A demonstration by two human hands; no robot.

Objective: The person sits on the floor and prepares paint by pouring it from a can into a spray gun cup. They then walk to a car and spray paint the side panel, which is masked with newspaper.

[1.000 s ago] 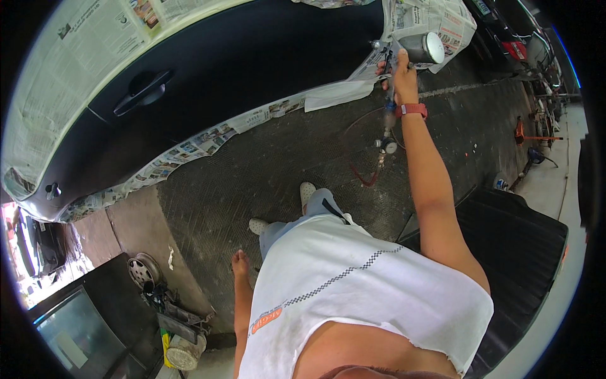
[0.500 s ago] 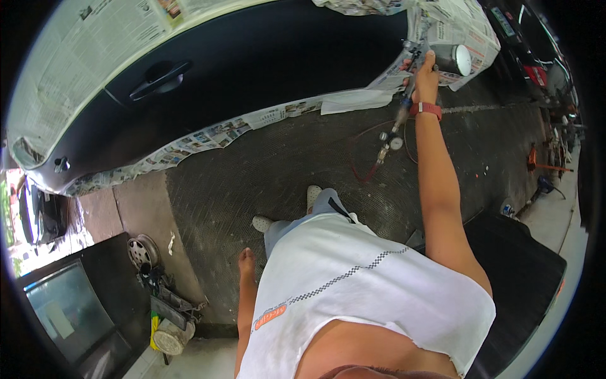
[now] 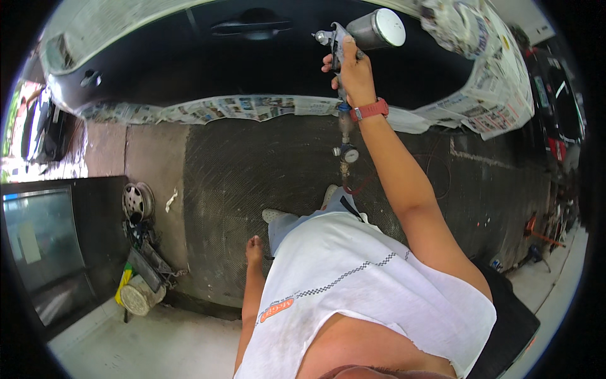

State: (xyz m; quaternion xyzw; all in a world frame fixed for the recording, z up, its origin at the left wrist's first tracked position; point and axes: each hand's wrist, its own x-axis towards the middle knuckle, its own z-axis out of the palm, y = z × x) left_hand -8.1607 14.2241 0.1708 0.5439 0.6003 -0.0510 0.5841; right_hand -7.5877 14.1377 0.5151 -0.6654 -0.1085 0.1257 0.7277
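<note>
Spray gun (image 3: 363,30) shifted left along black bodywork (image 3: 252,71) (dark floor (image 3: 252,158) below).

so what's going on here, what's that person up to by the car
A person in a white shirt grips a spray gun in the right hand, holding it up in front of the black side of a car. The gun carries a silver cup, and a pressure gauge sits below its handle. Newspaper lines the car's lower edge. The left hand hangs beside the body, apart from the car. Whether any spray is coming out can't be made out.
</note>
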